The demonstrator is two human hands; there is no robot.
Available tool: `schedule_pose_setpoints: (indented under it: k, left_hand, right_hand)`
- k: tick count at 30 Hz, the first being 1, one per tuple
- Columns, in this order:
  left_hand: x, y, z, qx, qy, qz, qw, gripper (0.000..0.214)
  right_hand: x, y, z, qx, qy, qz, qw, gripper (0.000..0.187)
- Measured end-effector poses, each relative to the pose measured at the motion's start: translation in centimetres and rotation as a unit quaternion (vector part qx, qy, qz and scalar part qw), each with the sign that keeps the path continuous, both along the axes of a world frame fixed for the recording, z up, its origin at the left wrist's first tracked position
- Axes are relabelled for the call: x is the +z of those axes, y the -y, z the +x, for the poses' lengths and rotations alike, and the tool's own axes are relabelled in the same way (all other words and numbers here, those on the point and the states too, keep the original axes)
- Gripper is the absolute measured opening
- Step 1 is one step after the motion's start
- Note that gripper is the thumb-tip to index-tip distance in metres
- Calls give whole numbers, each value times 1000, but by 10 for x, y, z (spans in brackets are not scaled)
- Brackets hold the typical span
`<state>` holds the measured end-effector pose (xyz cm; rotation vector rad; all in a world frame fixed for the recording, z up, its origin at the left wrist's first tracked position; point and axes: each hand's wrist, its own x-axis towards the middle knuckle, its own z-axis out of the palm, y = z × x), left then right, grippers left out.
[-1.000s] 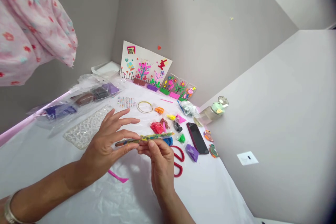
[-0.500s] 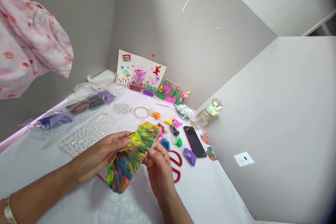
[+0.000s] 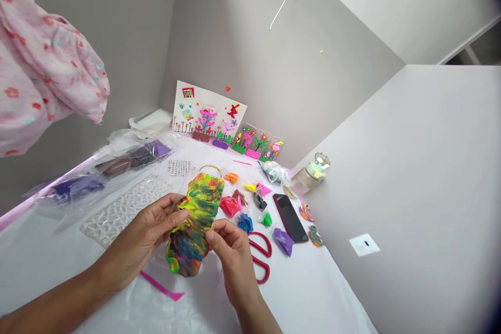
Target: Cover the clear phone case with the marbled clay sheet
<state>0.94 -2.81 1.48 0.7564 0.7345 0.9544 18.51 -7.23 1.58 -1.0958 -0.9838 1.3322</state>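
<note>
Between my hands, raised over the table, is a flat slab of marbled clay (image 3: 195, 219) in yellow, green, orange, blue and black, with an uneven edge. My left hand (image 3: 158, 224) grips its left side, thumb on the face and fingers behind. At its lower right edge my right hand (image 3: 230, 250) pinches it between thumb and fingers. A pink plastic clay tool (image 3: 162, 287) lies on the table below the slab. Red-handled scissors (image 3: 267, 271) rest by my right hand, which partly hides them.
Small bags of coloured clay, including red (image 3: 229, 206) and purple (image 3: 282, 241), lie right of the slab near a phone (image 3: 290, 217). A textured clear sheet (image 3: 125, 203) and bagged clay (image 3: 117, 167) are at left. Decorated cards (image 3: 209, 109) and a bottle (image 3: 307, 177) stand behind.
The slab has shifted slightly left and turned more upright, both hands still holding it. The pink tool and the red clay bag now show more fully. The view has tilted slightly.
</note>
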Motion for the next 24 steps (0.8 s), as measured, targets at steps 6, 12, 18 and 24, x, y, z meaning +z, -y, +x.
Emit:
schedule_pose_setpoints:
  k: [6, 12, 18, 24]
  left_hand:
    - [4, 3, 2, 8, -3, 9, 1000, 36]
    - [0, 5, 4, -12, -3, 25, 1000, 30]
    - [1, 4, 3, -12, -19, 30, 999, 32]
    - [-3, 2, 1, -17, -35, 44, 998, 32]
  right_hand:
    - [-7, -1, 2, 17, 7, 12, 1000, 31]
    - [-8, -1, 3, 4, 12, 12, 1000, 29]
    - [-9, -1, 3, 2, 9, 23, 1000, 33]
    - [-10, -1, 5, 15, 12, 30, 999, 29]
